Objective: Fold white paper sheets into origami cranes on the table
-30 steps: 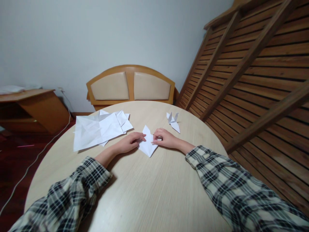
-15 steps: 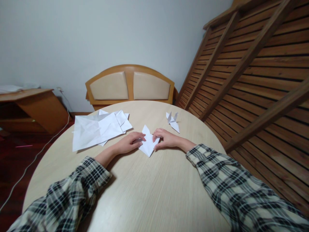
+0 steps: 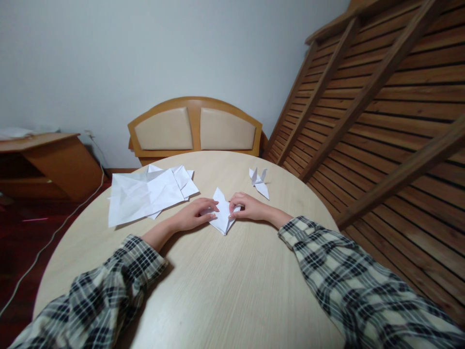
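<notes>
Head view: creased white sheets (image 3: 148, 195) and white paper crane (image 3: 259, 182) flank white folded-paper diamond (image 3: 223, 211) pointing lengthwise away; left hand (image 3: 195, 213) loosely atop, right hand (image 3: 247, 207) pinching it.

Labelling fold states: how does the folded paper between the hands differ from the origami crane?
Shape: the folded paper is a low, pointed diamond; the origami crane has points sticking up.
Contact: the folded paper has the left hand and right hand on it; nothing touches the origami crane.
Place: the folded paper is nearer the wearer; the origami crane sits farther off, to the right.
Shared: both white, creased, on the table.
</notes>
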`<action>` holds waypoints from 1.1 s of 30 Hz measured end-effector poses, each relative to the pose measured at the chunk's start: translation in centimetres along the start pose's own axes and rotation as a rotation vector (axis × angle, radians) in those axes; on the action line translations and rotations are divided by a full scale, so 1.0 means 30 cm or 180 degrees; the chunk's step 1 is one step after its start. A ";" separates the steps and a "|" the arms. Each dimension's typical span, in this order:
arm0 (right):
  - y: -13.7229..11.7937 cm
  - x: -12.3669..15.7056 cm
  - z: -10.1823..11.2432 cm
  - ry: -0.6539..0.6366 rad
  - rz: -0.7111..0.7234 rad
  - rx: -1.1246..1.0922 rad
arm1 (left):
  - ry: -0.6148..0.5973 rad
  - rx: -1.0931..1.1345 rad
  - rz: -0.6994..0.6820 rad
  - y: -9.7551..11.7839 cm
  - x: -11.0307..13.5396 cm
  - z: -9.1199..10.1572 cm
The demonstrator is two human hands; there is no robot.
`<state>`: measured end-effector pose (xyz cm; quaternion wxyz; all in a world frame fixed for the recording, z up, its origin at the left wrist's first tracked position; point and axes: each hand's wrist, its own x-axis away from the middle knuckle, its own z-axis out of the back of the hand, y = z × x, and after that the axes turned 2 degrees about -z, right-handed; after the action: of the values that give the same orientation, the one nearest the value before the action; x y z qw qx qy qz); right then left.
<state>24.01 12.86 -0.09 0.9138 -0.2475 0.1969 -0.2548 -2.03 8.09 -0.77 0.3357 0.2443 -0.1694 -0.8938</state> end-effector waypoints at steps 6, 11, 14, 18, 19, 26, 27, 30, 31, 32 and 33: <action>0.009 0.005 0.002 -0.0003 0.0013 -0.0186 | -0.0060 0.0098 0.0039 -0.008 0.006 0.004; 0.022 0.007 -0.004 0.0076 0.0093 -0.0235 | 0.0009 0.0076 0.0009 -0.013 0.007 -0.002; 0.022 0.005 -0.007 0.0107 0.0042 -0.0213 | 0.0027 0.0068 0.0104 -0.004 0.004 -0.002; 0.008 0.004 -0.007 0.0245 -0.0040 -0.0146 | 0.0036 0.0018 0.0275 0.013 -0.001 0.003; 0.003 0.005 -0.007 0.0301 -0.0086 -0.0135 | 0.0036 -0.0007 0.0320 0.015 -0.001 0.004; -0.018 0.005 -0.026 0.0693 -0.0440 -0.0166 | 0.0084 0.0127 0.0575 0.015 -0.004 0.001; -0.020 0.004 -0.031 0.0751 -0.0449 -0.0149 | 0.0077 0.0148 0.0622 0.014 -0.004 0.000; -0.025 0.001 -0.041 0.0867 -0.0458 -0.0084 | 0.0061 0.0199 0.0738 0.012 -0.004 -0.001; -0.026 0.001 -0.043 0.0875 -0.0462 -0.0077 | 0.0062 0.0216 0.0742 0.012 -0.004 -0.001; -0.028 0.001 -0.043 0.0868 -0.0462 -0.0085 | 0.0070 0.0233 0.0733 0.012 -0.005 -0.001; -0.030 0.002 -0.042 0.0852 -0.0460 -0.0103 | 0.0082 0.0242 0.0718 0.013 -0.005 -0.001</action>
<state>23.11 11.70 -0.62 0.8546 -0.2395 0.3027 -0.3475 -1.71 7.92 -0.57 0.4268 0.2477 -0.2253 -0.8401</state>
